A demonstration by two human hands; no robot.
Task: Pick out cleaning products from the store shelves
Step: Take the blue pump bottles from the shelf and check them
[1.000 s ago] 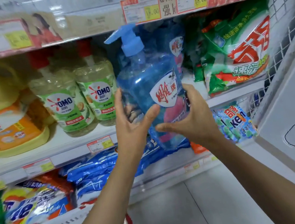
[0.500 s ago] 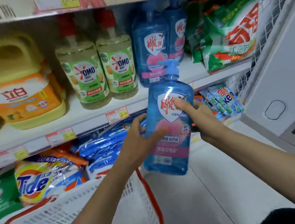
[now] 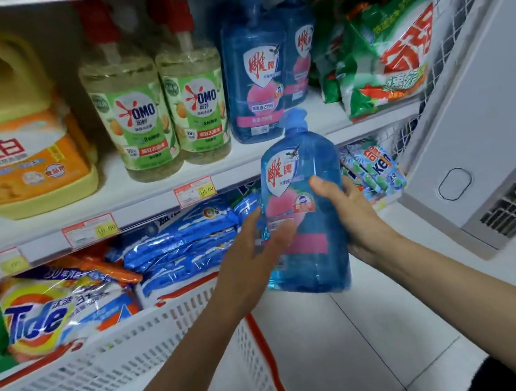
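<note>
I read the translucent blue plastic pump bottle (image 3: 305, 209) as off the shelf and held in the air in front of the white metal shelf edge (image 3: 143, 214), with the pump head up and the long axis near vertical.

Grip state:
- The left hand (image 3: 251, 260) gripped the lower left side, thumb laid across the front label. Its other fingers went behind the bottle and I could not see them clearly.
- The right hand (image 3: 349, 217) gripped the right side, thumb on the front and fingers curled round the back.

Governing relation: the white perforated plastic basket with a red rim (image 3: 139, 353) lay below and to the left of the bottle, its near corner under the left forearm. The left hand was the nearer one to it. I judged that the next move called for travel down and to the left, base first.

Count:
- held bottle: one
- matching blue pump bottles on the shelf (image 3: 251, 67): two
- pale green clear bottles with red caps (image 3: 131, 113): two
- yellow plastic handled jug (image 3: 12, 143): one
- basket: one
</note>
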